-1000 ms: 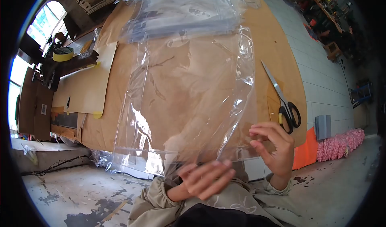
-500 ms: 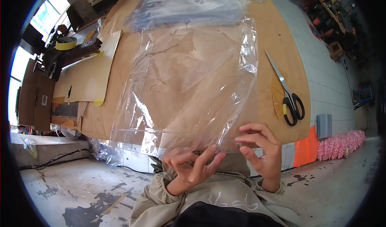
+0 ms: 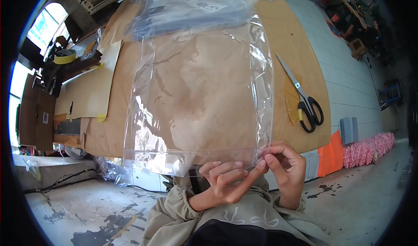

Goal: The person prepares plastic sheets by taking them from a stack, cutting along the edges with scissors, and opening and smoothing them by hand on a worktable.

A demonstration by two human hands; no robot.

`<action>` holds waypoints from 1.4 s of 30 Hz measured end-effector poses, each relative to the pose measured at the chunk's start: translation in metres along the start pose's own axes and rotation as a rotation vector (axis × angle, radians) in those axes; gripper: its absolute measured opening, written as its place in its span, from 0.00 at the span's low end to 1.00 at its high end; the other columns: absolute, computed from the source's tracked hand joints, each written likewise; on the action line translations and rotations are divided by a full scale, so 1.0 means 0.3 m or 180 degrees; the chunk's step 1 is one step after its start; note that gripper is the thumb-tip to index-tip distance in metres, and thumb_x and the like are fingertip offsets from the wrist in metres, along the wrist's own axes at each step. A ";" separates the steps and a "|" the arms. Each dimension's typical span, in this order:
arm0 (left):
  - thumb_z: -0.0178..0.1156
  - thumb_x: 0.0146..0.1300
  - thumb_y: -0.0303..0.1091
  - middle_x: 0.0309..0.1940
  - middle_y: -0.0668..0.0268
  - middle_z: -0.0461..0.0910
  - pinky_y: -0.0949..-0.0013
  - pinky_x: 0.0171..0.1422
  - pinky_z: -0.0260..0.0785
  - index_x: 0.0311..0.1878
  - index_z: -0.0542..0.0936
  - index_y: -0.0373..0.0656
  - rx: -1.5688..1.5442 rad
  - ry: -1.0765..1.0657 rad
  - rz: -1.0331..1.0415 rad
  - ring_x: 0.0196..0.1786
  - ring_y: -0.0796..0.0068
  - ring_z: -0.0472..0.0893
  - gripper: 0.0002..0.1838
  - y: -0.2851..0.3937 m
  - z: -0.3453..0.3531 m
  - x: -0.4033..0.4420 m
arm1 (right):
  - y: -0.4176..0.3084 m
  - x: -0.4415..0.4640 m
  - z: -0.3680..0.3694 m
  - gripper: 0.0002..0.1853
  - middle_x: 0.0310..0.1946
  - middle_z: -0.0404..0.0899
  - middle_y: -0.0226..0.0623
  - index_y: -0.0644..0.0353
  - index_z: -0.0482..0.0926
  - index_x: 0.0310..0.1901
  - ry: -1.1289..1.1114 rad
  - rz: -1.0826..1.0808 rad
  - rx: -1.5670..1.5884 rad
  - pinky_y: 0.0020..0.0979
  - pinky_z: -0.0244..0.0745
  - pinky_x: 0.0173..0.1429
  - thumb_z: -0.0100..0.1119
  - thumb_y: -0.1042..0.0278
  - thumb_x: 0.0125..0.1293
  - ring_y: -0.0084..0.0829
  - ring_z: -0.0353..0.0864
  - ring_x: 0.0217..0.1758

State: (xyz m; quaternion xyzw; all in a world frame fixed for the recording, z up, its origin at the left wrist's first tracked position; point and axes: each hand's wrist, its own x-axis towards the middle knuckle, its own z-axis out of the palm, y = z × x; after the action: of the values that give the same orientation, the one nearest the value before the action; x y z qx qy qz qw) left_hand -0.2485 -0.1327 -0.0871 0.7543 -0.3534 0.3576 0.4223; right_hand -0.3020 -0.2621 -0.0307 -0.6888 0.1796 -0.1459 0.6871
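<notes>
A clear plastic sheet or bag (image 3: pixel 204 93) lies flat over the brown-covered table (image 3: pixel 300 145), its near edge reaching past the table's front. My right hand (image 3: pixel 287 169) pinches the plastic's near right corner between thumb and forefinger. Against the same edge, my left hand (image 3: pixel 230 183) has its fingers curled, thumb and fingertips at the plastic close to my right fingertips. A stack of clear plastic (image 3: pixel 196 10) lies at the far end. Black-handled scissors (image 3: pixel 305 98) rest to the right of the sheet.
At the left are a yellow tape roll (image 3: pixel 65 57), a beige board (image 3: pixel 93 84) and a cardboard box (image 3: pixel 37 111). An orange sheet (image 3: pixel 329 155), a pink bundle (image 3: pixel 370 150) and a grey block (image 3: pixel 348 131) are on the right. A person is partly visible at the far right.
My left hand has moved right along the near edge to meet my right hand. My right fingers have closed on the corner, and the plastic's right side now lies straighter.
</notes>
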 end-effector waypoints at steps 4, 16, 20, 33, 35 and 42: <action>0.69 0.45 0.36 0.32 0.79 0.66 0.66 0.55 0.55 0.40 0.87 0.64 0.0097 -0.0408 0.0129 0.42 0.85 0.72 0.16 0.005 -0.022 -0.009 | 0.009 0.004 -0.012 0.02 0.38 0.76 0.39 0.69 0.75 0.37 0.0143 0.0088 0.0247 0.23 0.78 0.33 0.58 0.80 0.64 0.24 0.81 0.34; 0.64 0.55 0.44 0.54 0.81 0.71 0.43 0.77 0.31 0.47 0.83 0.66 0.1260 -0.0315 0.0046 0.57 0.75 0.70 0.14 -0.121 -0.216 -0.094 | 0.045 0.029 -0.180 0.03 0.26 0.73 0.30 0.65 0.73 0.36 0.0989 0.0016 -0.1096 0.20 0.70 0.21 0.56 0.75 0.67 0.16 0.73 0.23; 0.63 0.54 0.48 0.58 0.74 0.70 0.41 0.76 0.33 0.48 0.81 0.63 0.1567 -0.1148 -0.0165 0.59 0.69 0.68 0.17 -0.154 -0.235 -0.082 | 0.070 0.039 -0.212 0.04 0.26 0.73 0.29 0.64 0.73 0.38 0.1022 -0.0014 -0.1153 0.18 0.69 0.20 0.55 0.73 0.68 0.14 0.70 0.21; 0.69 0.50 0.44 0.40 0.60 0.60 0.64 0.52 0.55 0.46 0.64 0.39 0.0189 0.0137 -0.1978 0.46 0.65 0.61 0.30 -0.178 -0.266 -0.149 | 0.070 0.038 -0.212 0.04 0.27 0.70 0.28 0.62 0.70 0.38 0.1044 -0.0112 -0.1250 0.17 0.68 0.20 0.54 0.73 0.69 0.14 0.68 0.22; 0.66 0.52 0.44 0.40 0.63 0.58 0.67 0.54 0.53 0.45 0.62 0.39 0.0016 0.0113 -0.2194 0.45 0.69 0.60 0.28 -0.170 -0.264 -0.137 | 0.068 0.039 -0.209 0.04 0.27 0.70 0.28 0.62 0.70 0.38 0.1046 -0.0093 -0.1256 0.17 0.68 0.20 0.53 0.73 0.69 0.14 0.68 0.22; 0.67 0.54 0.31 0.42 0.64 0.64 0.71 0.55 0.57 0.46 0.65 0.38 -0.1043 0.0520 -0.2934 0.46 0.75 0.64 0.22 -0.150 -0.260 -0.123 | 0.073 0.041 -0.215 0.03 0.27 0.69 0.27 0.62 0.70 0.38 0.1016 -0.0030 -0.1368 0.16 0.67 0.19 0.53 0.73 0.69 0.13 0.68 0.22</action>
State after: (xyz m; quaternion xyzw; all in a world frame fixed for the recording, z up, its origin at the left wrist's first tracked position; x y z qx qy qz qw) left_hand -0.2480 -0.0370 -0.1050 0.7252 -0.0003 0.1313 0.6759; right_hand -0.3209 -0.3250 -0.0522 -0.7879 0.3094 -0.2143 0.4874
